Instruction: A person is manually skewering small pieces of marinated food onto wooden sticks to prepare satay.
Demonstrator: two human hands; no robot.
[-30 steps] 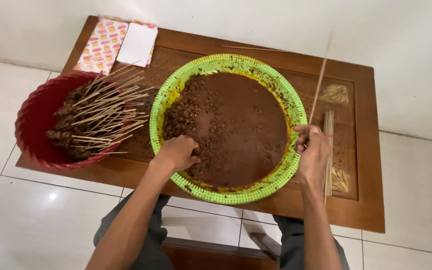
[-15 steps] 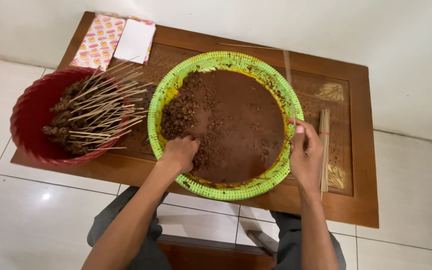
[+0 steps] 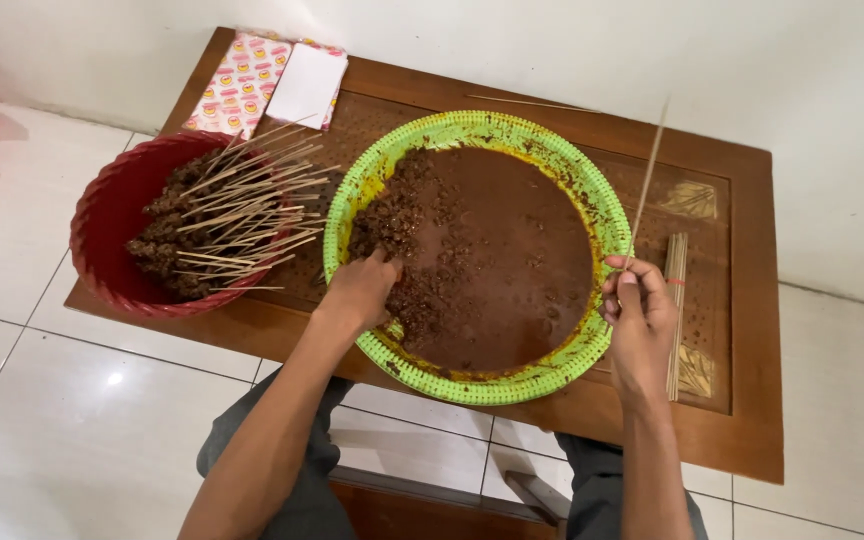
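Observation:
A wide green plastic basin [image 3: 582, 190] stands in the middle of a low wooden table [image 3: 742, 440]. It holds brown marinated meat pieces [image 3: 402, 220] in dark sauce. My left hand [image 3: 360, 290] reaches into the basin's near left side, fingers closed on meat pieces. My right hand [image 3: 637, 320] hovers at the basin's right rim, pinching a thin bamboo skewer [image 3: 647, 180] that points up and away. A red basket [image 3: 102, 230] at the left holds several finished skewers of meat [image 3: 222, 215].
A bundle of bare bamboo skewers [image 3: 675, 310] lies on the table right of the basin. One loose skewer [image 3: 532, 102] lies behind the basin. Patterned paper packets [image 3: 242, 80] sit at the table's far left corner. White tiled floor [image 3: 42, 400] surrounds the table.
My right hand has lifted slightly and holds the skewer upright beside the rim. My left hand stays in the meat, shifted a little. The camera has moved closer.

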